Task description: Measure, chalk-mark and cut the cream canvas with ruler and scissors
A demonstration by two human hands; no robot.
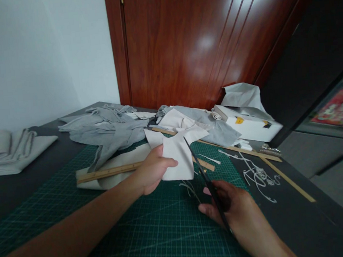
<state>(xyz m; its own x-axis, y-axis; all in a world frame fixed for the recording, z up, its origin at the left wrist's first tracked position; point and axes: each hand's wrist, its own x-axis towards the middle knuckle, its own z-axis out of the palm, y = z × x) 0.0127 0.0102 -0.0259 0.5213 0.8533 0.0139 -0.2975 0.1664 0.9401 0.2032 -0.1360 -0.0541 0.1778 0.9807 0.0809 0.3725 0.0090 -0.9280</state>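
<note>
My left hand (155,169) pinches a white piece of fabric (180,156) between thumb and fingers, raised over the green cutting mat (130,233). In my right hand (243,212) is a pair of black scissors (205,177), the fingers wrapped around the handles. Their long blades point away from me, and the tip lies at the fabric's right side, where its edge turns outward. Whether the blades are apart cannot be made out. A wooden ruler (112,172) passes behind my left hand, over a larger piece of off-white cloth (126,159).
Grey cloth (110,126) is heaped at the back left, with folded off-white fabric (16,149) at far left. A white box (247,125) stands back right. Tangled white cord (259,176) and wooden strips (288,180) lie on the right. Beyond the table is a brown door (181,42).
</note>
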